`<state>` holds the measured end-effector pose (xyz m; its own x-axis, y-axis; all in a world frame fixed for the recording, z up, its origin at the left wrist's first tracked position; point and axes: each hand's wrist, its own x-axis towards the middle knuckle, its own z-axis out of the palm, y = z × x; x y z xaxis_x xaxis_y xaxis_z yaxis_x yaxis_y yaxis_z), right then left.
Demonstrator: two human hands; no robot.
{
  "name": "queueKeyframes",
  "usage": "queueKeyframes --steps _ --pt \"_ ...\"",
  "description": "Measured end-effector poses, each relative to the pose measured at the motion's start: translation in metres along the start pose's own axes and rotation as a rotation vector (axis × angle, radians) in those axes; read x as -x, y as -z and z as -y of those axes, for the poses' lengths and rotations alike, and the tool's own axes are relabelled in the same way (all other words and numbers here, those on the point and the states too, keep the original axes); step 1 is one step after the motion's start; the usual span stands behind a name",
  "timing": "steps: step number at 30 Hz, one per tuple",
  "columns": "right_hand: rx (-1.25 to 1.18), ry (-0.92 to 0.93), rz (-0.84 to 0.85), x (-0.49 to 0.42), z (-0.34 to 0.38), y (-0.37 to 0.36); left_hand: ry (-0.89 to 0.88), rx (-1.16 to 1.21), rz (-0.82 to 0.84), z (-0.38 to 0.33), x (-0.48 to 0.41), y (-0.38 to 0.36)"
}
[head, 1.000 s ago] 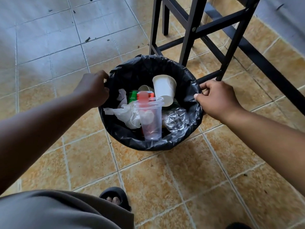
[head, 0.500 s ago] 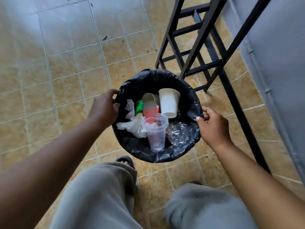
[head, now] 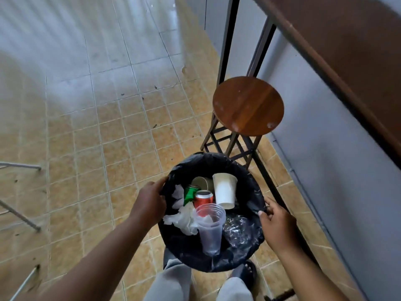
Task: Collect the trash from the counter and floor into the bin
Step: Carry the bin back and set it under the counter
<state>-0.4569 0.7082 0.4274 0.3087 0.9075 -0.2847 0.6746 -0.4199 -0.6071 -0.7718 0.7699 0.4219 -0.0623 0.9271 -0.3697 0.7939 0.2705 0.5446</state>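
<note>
A round bin lined with a black bag hangs above the tiled floor in front of my legs. My left hand grips its left rim and my right hand grips its right rim. Inside lie a white paper cup, a clear plastic cup, a red can, a green can, crumpled white tissue and crushed clear plastic.
A tall stool with a round wooden seat stands just beyond the bin. A brown counter edge above a grey wall runs along the right. Metal legs show at the far left. Small dark specks dot the floor tiles.
The bin has risen off the floor between both hands. My view has lifted, so the stool seat and the counter edge now show.
</note>
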Motion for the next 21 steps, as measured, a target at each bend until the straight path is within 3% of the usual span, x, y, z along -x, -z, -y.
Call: queueKeyframes --steps 10,21 --pt "-0.02 -0.075 -0.189 0.097 0.031 0.081 -0.214 -0.031 0.113 -0.049 0.079 0.072" --pt "-0.042 -0.093 -0.242 0.193 -0.019 0.159 -0.283 -0.079 0.093 -0.113 0.18 0.048"
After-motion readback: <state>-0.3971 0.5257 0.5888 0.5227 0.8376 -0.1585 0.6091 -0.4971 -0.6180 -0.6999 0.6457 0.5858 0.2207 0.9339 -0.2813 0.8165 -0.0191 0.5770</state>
